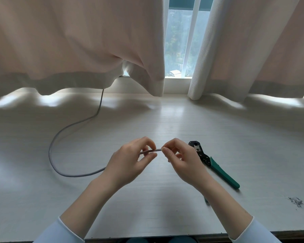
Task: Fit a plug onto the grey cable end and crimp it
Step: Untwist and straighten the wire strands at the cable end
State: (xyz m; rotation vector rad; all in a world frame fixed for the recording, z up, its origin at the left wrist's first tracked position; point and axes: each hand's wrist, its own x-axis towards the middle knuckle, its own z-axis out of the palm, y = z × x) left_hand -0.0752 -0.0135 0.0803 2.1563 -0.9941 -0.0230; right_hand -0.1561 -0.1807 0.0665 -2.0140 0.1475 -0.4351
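Note:
A grey cable (60,134) loops across the white table from under the curtain and runs into my left hand (132,162), which pinches it a little behind its end. The cable end (154,151) points to the right between both hands, above the table. My right hand (181,160) pinches the very tip of the cable with thumb and forefinger; whether a plug sits in those fingers is hidden. The crimping tool (216,165), with a black head and green handles, lies on the table just right of my right hand.
Pale curtains (77,50) hang down to the table's far edge, with a window gap (181,41) between them. A small pile of wire scraps (296,201) lies at the right. The table's near edge (156,236) runs along the bottom.

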